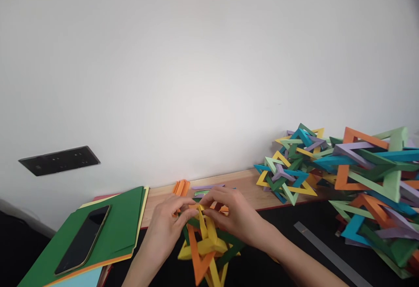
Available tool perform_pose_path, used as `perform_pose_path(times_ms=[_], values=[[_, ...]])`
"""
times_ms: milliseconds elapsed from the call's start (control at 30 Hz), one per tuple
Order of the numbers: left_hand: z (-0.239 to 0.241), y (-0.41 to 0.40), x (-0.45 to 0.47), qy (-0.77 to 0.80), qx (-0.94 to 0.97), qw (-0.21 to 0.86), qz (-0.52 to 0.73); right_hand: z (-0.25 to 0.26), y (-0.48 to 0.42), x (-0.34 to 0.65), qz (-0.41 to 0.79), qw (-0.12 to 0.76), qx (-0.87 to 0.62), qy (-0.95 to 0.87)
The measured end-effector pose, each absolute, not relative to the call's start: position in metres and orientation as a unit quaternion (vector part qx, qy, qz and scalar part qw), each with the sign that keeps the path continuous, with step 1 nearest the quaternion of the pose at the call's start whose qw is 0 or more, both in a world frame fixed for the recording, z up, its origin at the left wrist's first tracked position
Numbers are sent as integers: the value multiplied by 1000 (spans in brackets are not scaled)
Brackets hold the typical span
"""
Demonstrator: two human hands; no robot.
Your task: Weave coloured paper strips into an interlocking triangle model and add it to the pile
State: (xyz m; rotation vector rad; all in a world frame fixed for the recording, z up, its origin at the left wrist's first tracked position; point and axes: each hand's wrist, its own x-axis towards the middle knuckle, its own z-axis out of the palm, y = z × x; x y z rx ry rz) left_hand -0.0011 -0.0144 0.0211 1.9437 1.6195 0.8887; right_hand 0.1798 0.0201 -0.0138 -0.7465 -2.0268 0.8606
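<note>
An origami star model (207, 246) of folded yellow, orange and dark green paper strips sits low in the middle of the head view. My left hand (168, 221) comes from the left, thumb and forefinger pinched on the model's top point. From the right, my right hand (231, 213) grips the same yellow tip, its fingers bent and close to the left fingertips. Part of the green and orange paper is hidden behind my hands.
Several finished multicoloured paper stars (284, 173) are piled at the right. A metal ruler (330, 252) lies on the black mat. At left, a phone (83, 239) rests on green paper sheets (126, 223). Folded orange strips (181, 187) stand by the wall, near a black socket panel (60, 160).
</note>
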Motion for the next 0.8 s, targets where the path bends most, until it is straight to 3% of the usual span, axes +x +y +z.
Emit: perform_pose_path(times_ms=[200, 467, 700, 800], values=[[19, -17, 2, 596, 671, 320, 302, -21, 17, 173, 292, 396, -342, -801], [16, -20, 4, 633, 671, 281, 265, -23, 17, 167, 257, 418, -345, -800], [15, -22, 8, 589, 699, 240, 327, -31, 14, 159, 250, 509, -317, -760], [14, -21, 6, 589, 708, 216, 324, -33, 13, 157, 251, 499, -313, -768]])
